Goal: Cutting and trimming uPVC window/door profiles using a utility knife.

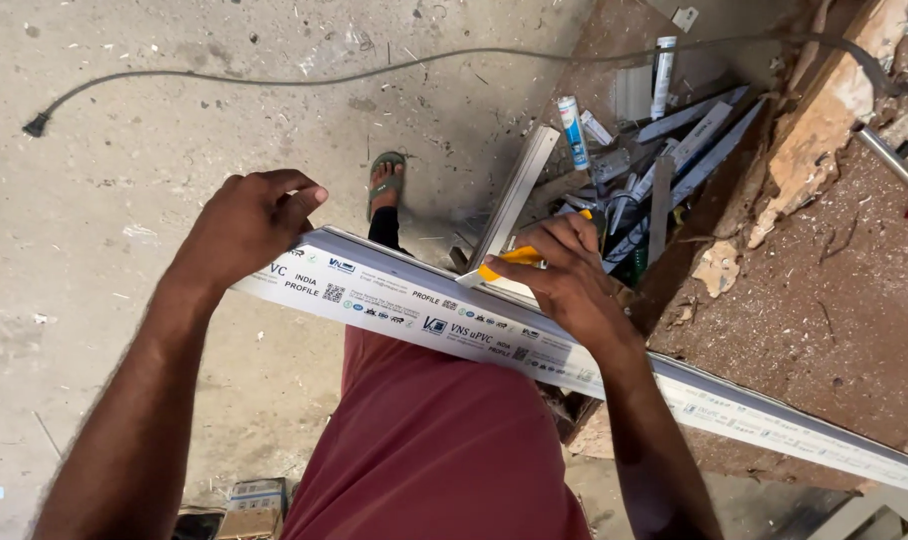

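Note:
A long white plastic window profile (414,300) with printed film lies across my thigh and runs down to the right over a workbench. My left hand (249,220) grips its near left end from above. My right hand (564,270) rests on the profile's upper edge and holds a yellow-handled tool (509,260), its tip hidden behind the fingers. My raised knee in red trousers (424,430) sits under the profile.
A dusty brown workbench (814,330) is at the right. A pile of white profile offcuts (674,150) and sealant tubes (572,130) lies beyond my right hand. A grey cable (274,80) crosses the concrete floor. My sandalled foot (384,185) is on the floor.

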